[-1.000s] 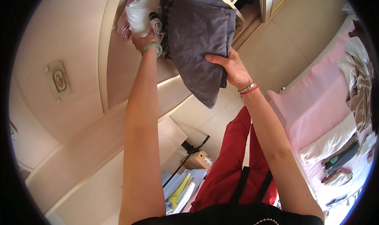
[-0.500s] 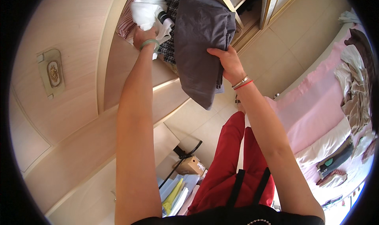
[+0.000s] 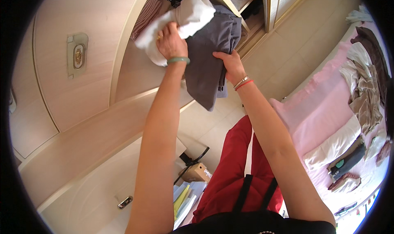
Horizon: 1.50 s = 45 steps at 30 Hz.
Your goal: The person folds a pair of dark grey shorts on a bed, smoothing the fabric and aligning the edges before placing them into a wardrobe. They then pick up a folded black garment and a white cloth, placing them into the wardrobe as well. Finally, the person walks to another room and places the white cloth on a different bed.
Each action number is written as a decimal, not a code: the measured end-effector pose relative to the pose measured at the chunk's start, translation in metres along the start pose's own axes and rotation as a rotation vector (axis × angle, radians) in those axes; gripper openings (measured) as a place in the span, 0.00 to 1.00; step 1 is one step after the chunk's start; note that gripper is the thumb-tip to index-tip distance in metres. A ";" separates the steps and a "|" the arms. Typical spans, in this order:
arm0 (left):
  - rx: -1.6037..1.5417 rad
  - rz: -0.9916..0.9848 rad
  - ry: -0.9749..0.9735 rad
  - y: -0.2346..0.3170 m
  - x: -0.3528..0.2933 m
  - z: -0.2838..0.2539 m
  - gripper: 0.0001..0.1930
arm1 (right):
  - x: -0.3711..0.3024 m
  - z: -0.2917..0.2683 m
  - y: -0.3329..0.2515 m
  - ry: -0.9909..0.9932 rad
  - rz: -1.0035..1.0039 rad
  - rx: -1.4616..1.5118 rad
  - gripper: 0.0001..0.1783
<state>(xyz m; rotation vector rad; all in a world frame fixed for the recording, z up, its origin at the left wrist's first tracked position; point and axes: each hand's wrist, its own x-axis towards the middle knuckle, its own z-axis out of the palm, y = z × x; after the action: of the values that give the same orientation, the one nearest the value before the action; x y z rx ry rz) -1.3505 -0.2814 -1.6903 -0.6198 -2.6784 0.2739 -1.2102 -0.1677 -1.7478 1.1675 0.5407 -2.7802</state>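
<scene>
My left hand (image 3: 170, 43), a green bangle at its wrist, has its fingers curled on a white garment (image 3: 196, 12). The cloth spreads to both sides of that hand and is slightly blurred at its lower left. My right hand (image 3: 232, 65) grips the edge of a folded dark grey garment (image 3: 207, 57), thumb on top and fingers behind, out of sight. The grey garment hangs at the front of an open wardrobe compartment, its upper left part covered by the white one. Behind them lies a striped pink garment (image 3: 150, 13) on the shelf.
To the left stands a wardrobe door (image 3: 92, 12) with a metal handle. A bed with a pink sheet (image 3: 308, 110) runs along the right, with several clothes and a white pillow (image 3: 334, 141) on it. A cardboard box (image 3: 197, 173) sits low beside my legs.
My left hand has moved right with the white garment, which now spreads wider and overlaps the grey one. The checked cloth is now covered. My right hand keeps its hold, shifted slightly left.
</scene>
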 end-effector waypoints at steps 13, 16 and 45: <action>0.005 0.110 -0.259 0.055 -0.055 -0.080 0.25 | -0.022 0.009 0.009 -0.030 -0.077 0.164 0.23; -0.040 0.078 -0.253 0.051 -0.065 -0.087 0.32 | -0.024 0.011 0.014 -0.110 -0.086 0.170 0.23; -0.403 -0.061 -0.097 0.019 -0.012 0.018 0.42 | -0.087 -0.019 -0.018 0.013 -0.231 -0.059 0.22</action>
<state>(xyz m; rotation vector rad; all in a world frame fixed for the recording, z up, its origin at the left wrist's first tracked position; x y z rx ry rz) -1.3402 -0.2717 -1.7159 -0.6498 -2.8620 -0.2672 -1.1393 -0.1494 -1.6937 1.1805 0.8014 -2.9239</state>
